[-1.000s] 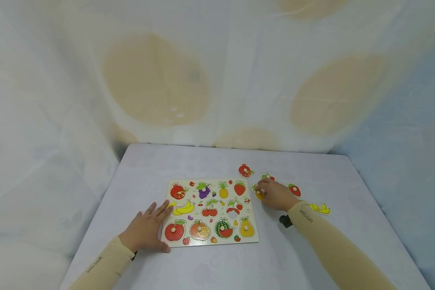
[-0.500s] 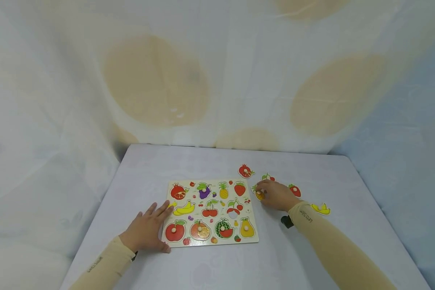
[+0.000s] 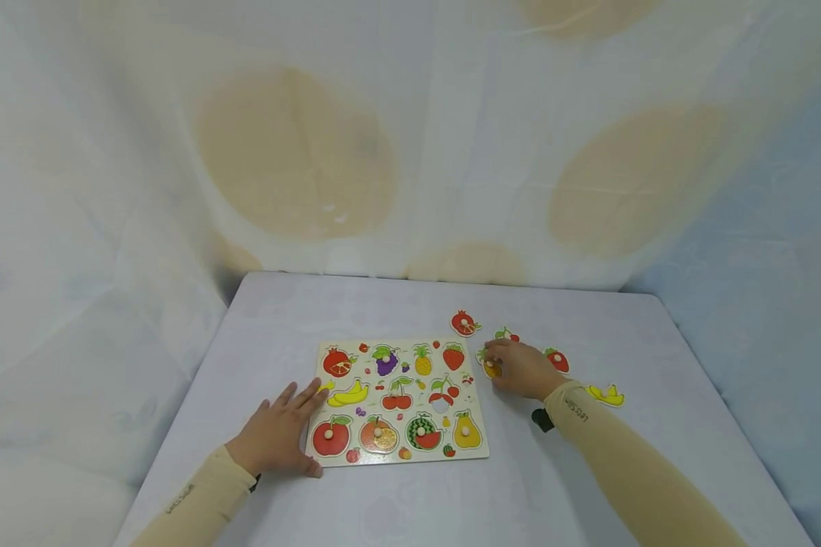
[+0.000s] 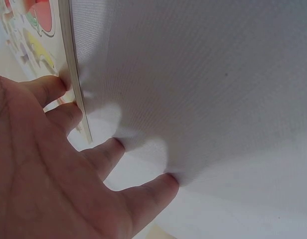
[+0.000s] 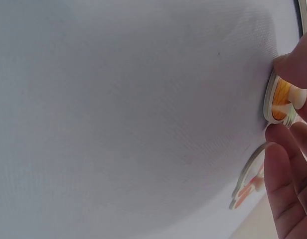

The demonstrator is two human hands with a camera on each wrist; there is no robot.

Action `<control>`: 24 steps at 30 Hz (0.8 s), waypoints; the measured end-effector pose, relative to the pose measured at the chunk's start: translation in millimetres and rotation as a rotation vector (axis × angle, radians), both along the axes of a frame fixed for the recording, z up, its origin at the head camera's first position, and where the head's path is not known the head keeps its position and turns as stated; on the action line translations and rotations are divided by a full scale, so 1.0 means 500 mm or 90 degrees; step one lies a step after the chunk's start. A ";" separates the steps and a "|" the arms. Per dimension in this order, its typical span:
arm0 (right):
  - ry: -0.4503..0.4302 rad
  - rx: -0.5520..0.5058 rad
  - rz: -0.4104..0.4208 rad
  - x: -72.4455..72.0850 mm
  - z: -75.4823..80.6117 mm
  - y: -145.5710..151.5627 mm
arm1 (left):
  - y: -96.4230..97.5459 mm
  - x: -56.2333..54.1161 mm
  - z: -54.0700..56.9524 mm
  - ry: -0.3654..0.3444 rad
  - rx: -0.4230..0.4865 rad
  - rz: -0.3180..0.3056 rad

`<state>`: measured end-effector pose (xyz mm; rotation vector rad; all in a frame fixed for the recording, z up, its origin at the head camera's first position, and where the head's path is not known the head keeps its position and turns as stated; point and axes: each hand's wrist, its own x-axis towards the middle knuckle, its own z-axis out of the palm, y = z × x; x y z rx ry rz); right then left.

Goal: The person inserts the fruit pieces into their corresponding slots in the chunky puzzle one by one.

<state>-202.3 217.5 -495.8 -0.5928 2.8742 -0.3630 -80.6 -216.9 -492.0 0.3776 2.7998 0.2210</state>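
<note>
A wooden fruit puzzle board (image 3: 369, 343) lies flat on the table. My left hand (image 3: 277, 437) rests at its left edge with fingers spread, some touching the board and others on the cloth. To the right of the board, my right hand (image 3: 523, 368) pinches a pineapple puzzle piece (image 5: 281, 99); the thumb is at its edge and a finger by its pale knob. The piece is on or very near the table. Knobbed pieces such as the apple (image 3: 331, 438), watermelon (image 3: 427, 434) and pear (image 3: 468, 436) sit in the board.
Loose pieces lie around my right hand: a pomegranate (image 3: 463, 324), a cherry piece (image 3: 506, 333) partly hidden by the hand, a strawberry (image 3: 557, 360) and a banana (image 3: 607, 396). Pale curtains with tan spots (image 3: 294, 152) stand behind the table.
</note>
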 end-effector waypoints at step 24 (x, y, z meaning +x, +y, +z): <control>0.002 -0.041 -0.030 0.025 0.007 0.027 | 0.001 0.001 0.002 0.001 0.001 -0.002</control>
